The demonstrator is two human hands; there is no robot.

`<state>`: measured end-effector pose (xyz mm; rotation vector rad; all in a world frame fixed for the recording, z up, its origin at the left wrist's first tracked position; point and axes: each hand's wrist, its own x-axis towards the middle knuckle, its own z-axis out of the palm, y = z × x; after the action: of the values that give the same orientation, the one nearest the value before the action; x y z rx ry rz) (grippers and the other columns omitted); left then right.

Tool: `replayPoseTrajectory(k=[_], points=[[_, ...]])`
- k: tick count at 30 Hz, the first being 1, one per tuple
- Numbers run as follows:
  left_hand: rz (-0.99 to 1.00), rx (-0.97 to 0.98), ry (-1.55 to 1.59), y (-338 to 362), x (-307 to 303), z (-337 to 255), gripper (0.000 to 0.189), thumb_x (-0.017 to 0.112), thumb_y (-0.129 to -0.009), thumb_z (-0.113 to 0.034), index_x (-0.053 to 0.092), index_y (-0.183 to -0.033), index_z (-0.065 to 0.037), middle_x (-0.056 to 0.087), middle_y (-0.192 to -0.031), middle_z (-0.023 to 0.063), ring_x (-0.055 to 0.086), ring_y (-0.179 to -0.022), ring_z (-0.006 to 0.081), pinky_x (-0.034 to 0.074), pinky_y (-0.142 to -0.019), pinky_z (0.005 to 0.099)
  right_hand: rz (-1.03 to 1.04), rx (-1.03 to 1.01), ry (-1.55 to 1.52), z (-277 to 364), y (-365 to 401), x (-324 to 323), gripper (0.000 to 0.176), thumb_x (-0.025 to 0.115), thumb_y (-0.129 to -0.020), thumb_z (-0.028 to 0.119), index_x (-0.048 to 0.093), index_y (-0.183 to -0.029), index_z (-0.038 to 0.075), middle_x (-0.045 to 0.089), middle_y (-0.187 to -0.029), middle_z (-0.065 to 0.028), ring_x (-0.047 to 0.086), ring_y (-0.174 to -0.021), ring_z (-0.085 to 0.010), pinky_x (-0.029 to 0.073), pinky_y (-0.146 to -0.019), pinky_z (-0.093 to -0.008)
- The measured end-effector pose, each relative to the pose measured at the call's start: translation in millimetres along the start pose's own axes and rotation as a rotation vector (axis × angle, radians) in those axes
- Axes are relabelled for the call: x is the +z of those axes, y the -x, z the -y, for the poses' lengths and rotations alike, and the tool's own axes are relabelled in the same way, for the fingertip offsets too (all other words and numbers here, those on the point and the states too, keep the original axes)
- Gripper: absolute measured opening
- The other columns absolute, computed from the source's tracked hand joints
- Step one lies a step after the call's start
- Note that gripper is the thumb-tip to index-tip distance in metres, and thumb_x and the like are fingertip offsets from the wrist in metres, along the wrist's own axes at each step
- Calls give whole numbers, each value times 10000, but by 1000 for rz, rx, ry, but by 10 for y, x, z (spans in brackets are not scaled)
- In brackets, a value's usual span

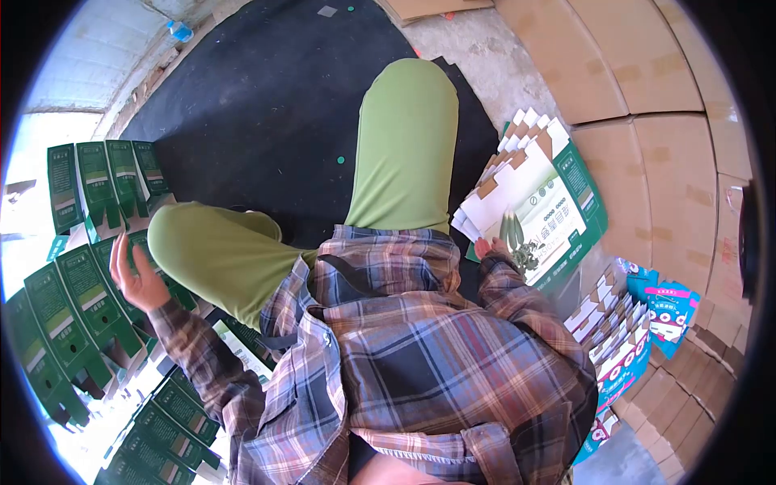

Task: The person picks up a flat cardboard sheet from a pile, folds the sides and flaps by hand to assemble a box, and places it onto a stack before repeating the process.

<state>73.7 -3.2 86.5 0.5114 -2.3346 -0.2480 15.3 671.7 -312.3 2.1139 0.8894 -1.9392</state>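
My left hand is raised beside my bent left knee, fingers apart and nothing in it, near rows of green printed cartons. On the other side, my right hand touches the lower left edge of a stack of flat white and green printed box sheets. Its fingers show only in part and look spread on the edge. The top sheet bears a picture of green vegetables.
A black mat covers the floor ahead. Large brown cartons are stacked at the right. Teal and pink printed boxes stand at the lower right. A blue-capped bottle lies at the upper left.
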Motion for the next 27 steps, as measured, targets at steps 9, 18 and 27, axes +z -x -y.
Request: replayPoseTrajectory(k=[9, 18, 27], points=[[334, 64, 251, 59, 913, -234, 264, 606, -819, -21, 643, -1076, -72, 588, -1113, 79, 539, -1064, 216, 418, -932, 331, 67, -116, -496, -224, 471, 182, 432, 588, -854, 420, 532, -1056, 43, 596, -933, -101, 581, -789, -209, 487, -663, -373], [470, -211, 501, 141, 1089, -163, 229, 593, -846, -20, 641, -1066, -63, 588, -1052, 51, 592, -888, 122, 489, -723, 233, 114, -411, -580, 670, 1469, 883, 352, 570, -880, 387, 544, -953, 44, 548, -737, -30, 507, -615, -147, 475, -603, -291], [463, -375, 675, 124, 1250, 30, 244, 612, -853, -67, 628, -1096, -71, 602, -1039, 23, 576, -899, 93, 479, -731, 224, 969, -553, -189, 651, 3005, 1396, 235, 572, -887, 226, 573, -1049, 56, 659, -991, -51, 601, -682, -128, 501, -622, -285]])
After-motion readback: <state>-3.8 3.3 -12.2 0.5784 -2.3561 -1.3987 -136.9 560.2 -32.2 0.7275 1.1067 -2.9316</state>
